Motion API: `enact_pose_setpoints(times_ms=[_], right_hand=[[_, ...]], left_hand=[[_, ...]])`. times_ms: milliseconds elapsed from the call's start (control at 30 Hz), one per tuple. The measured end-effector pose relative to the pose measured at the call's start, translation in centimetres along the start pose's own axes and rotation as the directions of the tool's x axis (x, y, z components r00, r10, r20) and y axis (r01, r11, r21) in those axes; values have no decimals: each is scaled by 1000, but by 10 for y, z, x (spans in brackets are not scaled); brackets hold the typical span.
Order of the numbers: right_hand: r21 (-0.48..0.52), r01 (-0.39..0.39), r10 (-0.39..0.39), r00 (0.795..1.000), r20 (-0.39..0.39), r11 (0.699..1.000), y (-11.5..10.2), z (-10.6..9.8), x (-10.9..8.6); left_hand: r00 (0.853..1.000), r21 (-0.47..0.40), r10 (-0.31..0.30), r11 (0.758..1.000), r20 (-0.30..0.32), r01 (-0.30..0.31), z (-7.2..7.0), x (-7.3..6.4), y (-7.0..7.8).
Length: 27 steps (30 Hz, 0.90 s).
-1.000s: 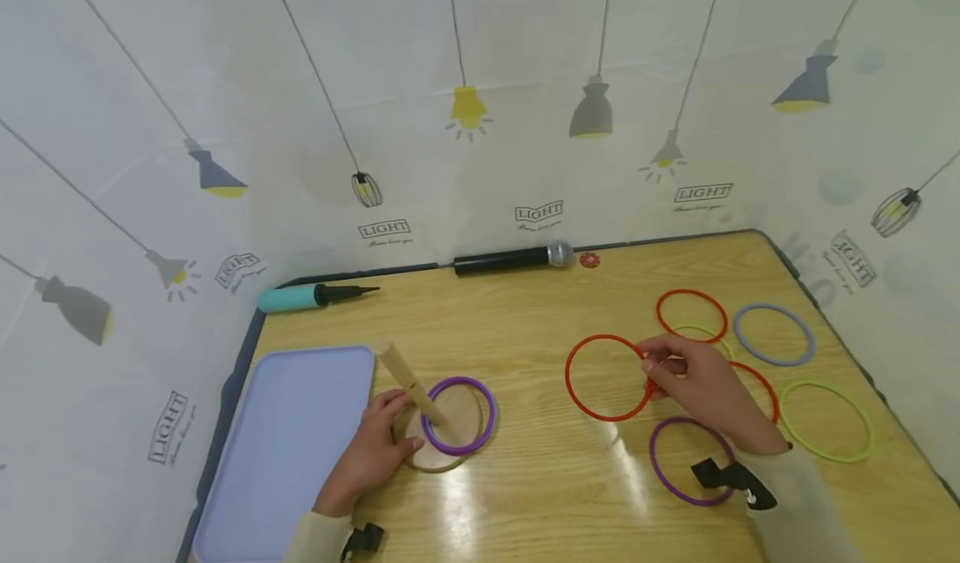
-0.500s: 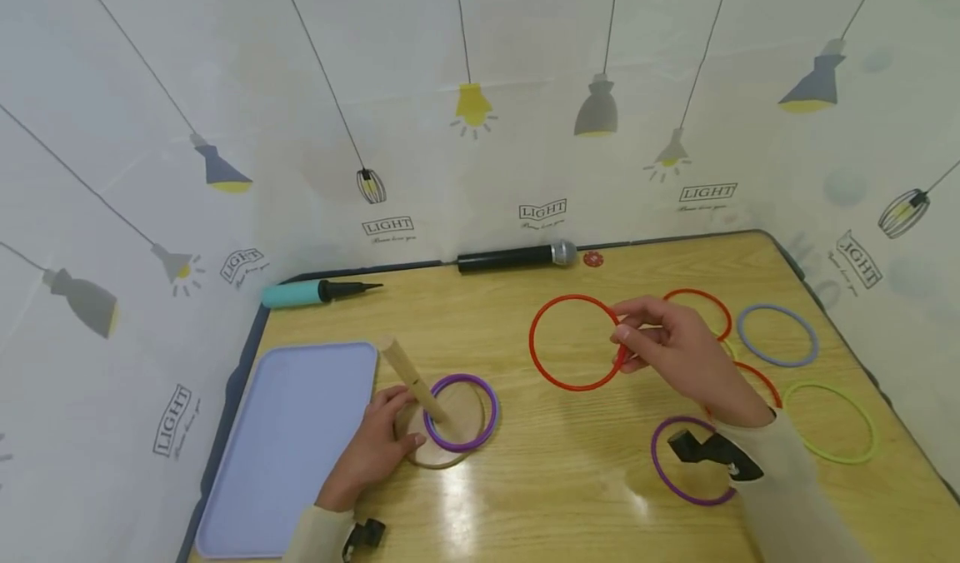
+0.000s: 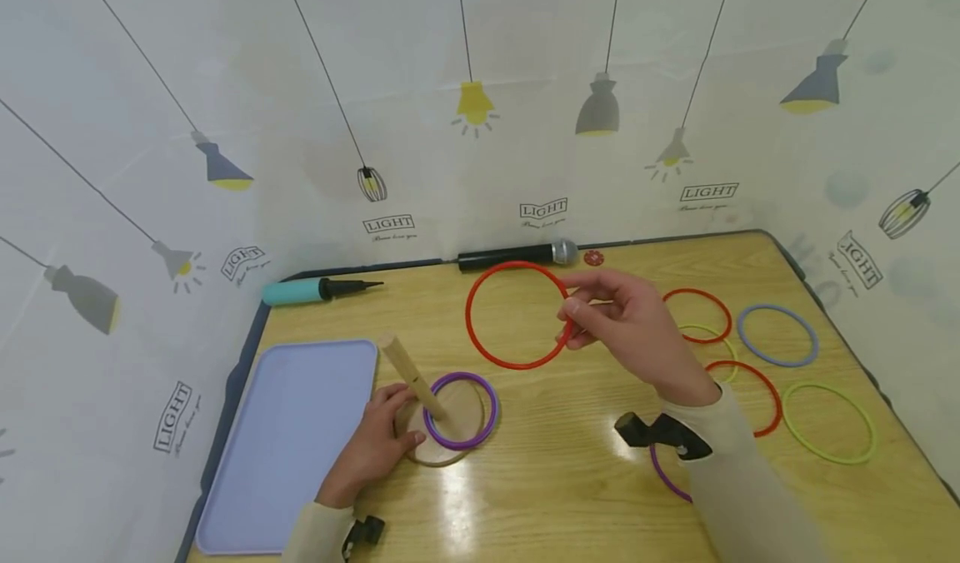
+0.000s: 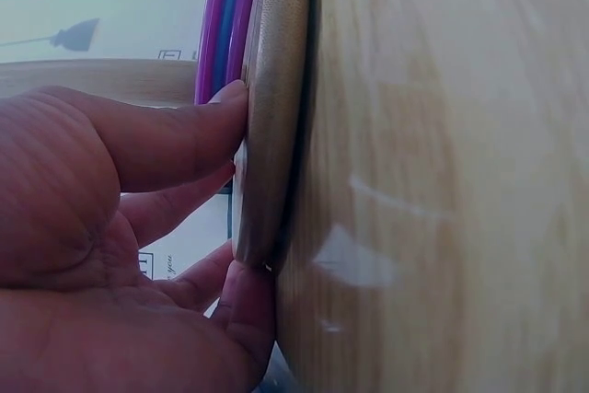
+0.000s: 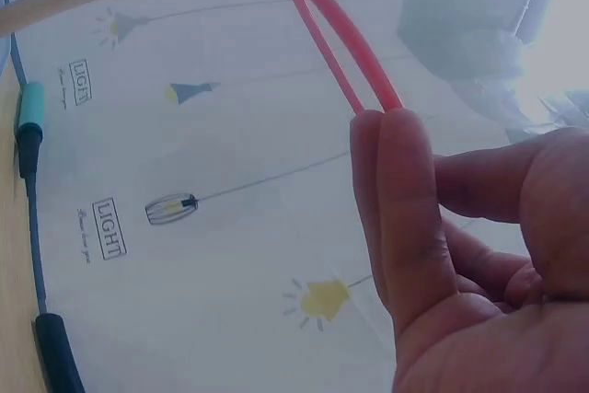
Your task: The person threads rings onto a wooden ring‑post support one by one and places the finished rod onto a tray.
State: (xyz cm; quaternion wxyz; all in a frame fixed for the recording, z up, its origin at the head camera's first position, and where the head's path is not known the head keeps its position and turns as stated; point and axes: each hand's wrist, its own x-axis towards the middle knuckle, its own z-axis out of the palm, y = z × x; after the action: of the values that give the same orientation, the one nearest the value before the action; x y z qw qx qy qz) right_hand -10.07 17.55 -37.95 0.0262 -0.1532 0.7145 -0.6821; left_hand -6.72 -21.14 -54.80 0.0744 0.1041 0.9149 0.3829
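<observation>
My right hand [image 3: 626, 321] pinches a thin red ring [image 3: 517, 367] by its right side, holding it raised over the table to the right of the wooden peg stand [image 3: 405, 371]. In the right wrist view the red ring [image 5: 362, 41] rises edge-on from my fingertips, and the peg shows at the top left. My left hand [image 3: 375, 442] grips the left edge of the stand's round base, thumb in front. Around the foot of the peg lie stacked rings, a purple ring [image 3: 495, 409] on top. The left wrist view shows a blue ring [image 4: 228, 25] between two purple ones, against the base [image 4: 276, 89].
A lilac tray [image 3: 288, 430] lies left of the stand. Behind are a teal hand pump [image 3: 296, 292], a black microphone [image 3: 510, 257] and a red chip [image 3: 593, 258]. Several loose rings, among them a blue ring [image 3: 757, 355], lie at the right; my right sleeve partly covers a purple one.
My right hand has carried the red ring leftward and up, from above the loose rings toward the peg stand. My left hand stays on the base.
</observation>
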Motion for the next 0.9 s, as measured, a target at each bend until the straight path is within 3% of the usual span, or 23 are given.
enact_pose_setpoints(times_ms=[233, 467, 633, 900], right_hand=[[94, 37, -40, 999, 30, 995, -6, 38, 20], [165, 10, -27, 994, 105, 986, -6, 71, 35], [166, -36, 11, 989, 147, 985, 0, 90, 44], [86, -114, 93, 973, 213, 990, 21, 106, 46]], left_hand=[[999, -13, -31, 999, 25, 31, -1, 0, 2], [999, 2, -42, 999, 31, 42, -2, 0, 2], [999, -9, -39, 999, 33, 39, -2, 1, 3], [999, -24, -46, 999, 26, 47, -2, 2, 0]])
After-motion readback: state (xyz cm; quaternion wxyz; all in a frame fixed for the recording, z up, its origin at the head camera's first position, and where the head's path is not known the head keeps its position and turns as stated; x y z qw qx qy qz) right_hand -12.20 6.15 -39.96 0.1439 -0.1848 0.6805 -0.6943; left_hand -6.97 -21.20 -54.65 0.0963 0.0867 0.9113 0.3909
